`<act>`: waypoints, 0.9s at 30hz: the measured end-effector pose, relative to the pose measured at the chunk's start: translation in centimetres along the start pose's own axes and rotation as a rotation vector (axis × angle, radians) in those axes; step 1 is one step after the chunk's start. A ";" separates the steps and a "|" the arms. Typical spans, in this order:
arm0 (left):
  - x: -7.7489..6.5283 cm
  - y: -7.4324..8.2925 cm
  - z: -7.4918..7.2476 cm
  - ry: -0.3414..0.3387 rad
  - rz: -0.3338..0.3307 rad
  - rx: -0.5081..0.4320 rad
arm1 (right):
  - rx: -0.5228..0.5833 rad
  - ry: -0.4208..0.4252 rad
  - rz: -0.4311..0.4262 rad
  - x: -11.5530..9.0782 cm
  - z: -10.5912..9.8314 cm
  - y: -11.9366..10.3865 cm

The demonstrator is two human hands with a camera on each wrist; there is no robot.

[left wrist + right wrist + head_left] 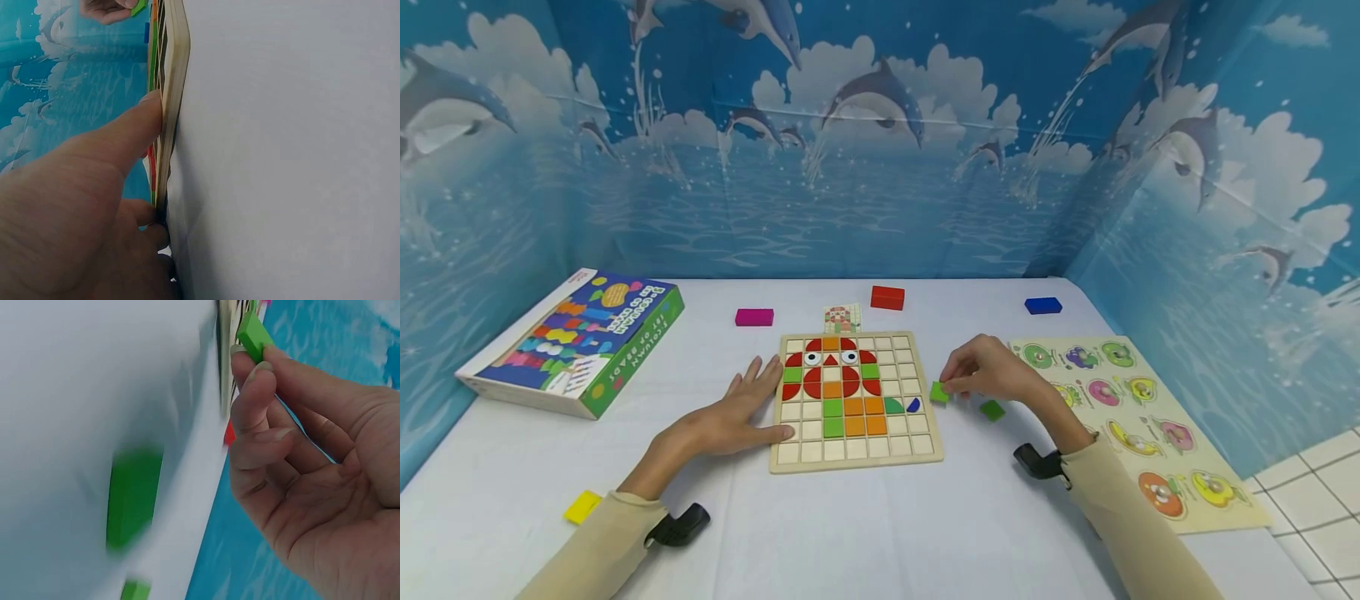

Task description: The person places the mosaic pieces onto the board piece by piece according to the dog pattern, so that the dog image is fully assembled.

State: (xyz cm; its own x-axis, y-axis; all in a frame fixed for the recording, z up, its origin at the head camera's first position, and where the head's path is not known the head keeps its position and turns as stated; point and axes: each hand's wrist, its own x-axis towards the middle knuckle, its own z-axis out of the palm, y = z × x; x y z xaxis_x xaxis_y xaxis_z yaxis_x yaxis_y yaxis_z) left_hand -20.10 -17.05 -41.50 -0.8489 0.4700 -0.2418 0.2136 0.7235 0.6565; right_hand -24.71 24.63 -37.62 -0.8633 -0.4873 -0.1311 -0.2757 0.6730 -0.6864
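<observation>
My right hand (988, 371) pinches a small green square tile (939, 392) between thumb and fingertips, just off the right edge of the wooden grid board (857, 467). In the right wrist view the held tile (253, 335) is tilted. My left hand (730, 417) lies spread along the board's left edge, its thumb over the rim. Red, orange, green and white-eyed tiles form a figure on the board. A green quarter-round tile (893, 406) and a blue half-round tile (913, 405) lie in its right part. Another green tile (992, 410) rests on the table beneath my right hand.
A small pattern card (842, 317) lies behind the board. Magenta (754, 317), red (887, 297) and blue (1043, 306) blocks stand farther back. A game box (576, 342) is at left, a fruit puzzle board (1150, 475) at right. A yellow piece (582, 506) lies by my left sleeve.
</observation>
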 end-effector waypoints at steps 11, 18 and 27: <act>0.0 0.0 0.0 0.006 0.014 0.008 | 0.026 -0.053 -0.185 0.4 4.3 -3.5; 0.0 0.0 -0.1 0.002 0.011 0.009 | -0.037 -0.012 -0.188 0.2 5.3 -4.7; 0.0 -0.2 0.0 0.003 0.029 -0.016 | -0.063 0.006 -0.167 0.1 5.5 -4.8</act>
State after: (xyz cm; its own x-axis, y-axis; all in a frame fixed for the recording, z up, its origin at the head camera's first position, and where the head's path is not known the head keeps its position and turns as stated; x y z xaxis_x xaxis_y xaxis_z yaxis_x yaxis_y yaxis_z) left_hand -20.14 -17.21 -41.64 -0.8441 0.4888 -0.2204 0.2302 0.7016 0.6744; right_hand -21.15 18.25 -38.29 -0.8056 -0.5923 -0.0142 -0.4418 0.6166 -0.6517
